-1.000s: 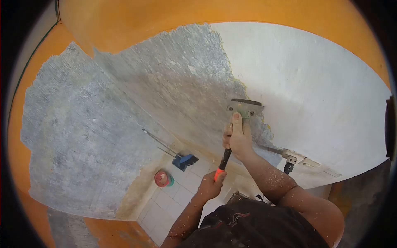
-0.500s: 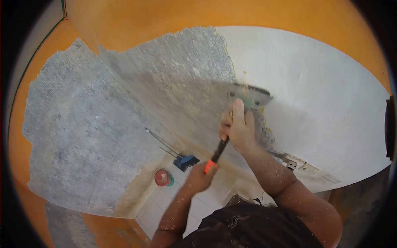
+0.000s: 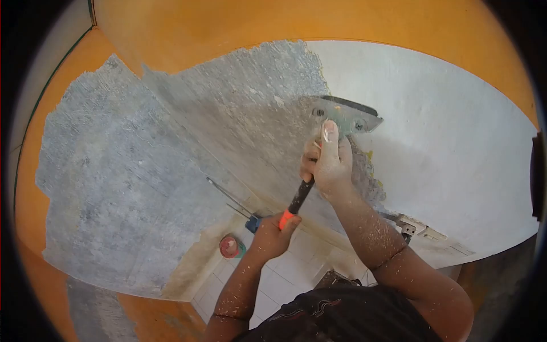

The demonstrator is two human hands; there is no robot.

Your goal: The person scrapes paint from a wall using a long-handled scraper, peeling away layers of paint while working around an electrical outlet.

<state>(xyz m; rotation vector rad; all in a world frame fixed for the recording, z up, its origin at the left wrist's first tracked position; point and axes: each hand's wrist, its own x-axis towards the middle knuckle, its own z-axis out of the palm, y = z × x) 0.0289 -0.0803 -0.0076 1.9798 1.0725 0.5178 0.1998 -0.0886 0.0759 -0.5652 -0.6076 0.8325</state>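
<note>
A long-handled scraper (image 3: 300,195) with a black and orange handle and a wide metal blade lies against the wall. My right hand (image 3: 333,162) is wrapped round its upper part just below the blade, thumb pointing up along it. Lower down, my left hand (image 3: 272,236) grips the orange end of the handle. The blade touches the boundary between bare grey plaster (image 3: 245,108) and smooth white coating (image 3: 450,119). Flakes and dust cling to both forearms.
A red and green bucket (image 3: 229,246) stands on the white tiled floor (image 3: 279,276) near a blue dustpan (image 3: 252,223), partly hidden by my left hand. A wall socket (image 3: 408,230) sits low on the right. Orange paint (image 3: 353,20) borders the wall above.
The scraper blade has moved slightly up along the wall, with both hands still on the handle. My left hand now covers more of the dustpan.
</note>
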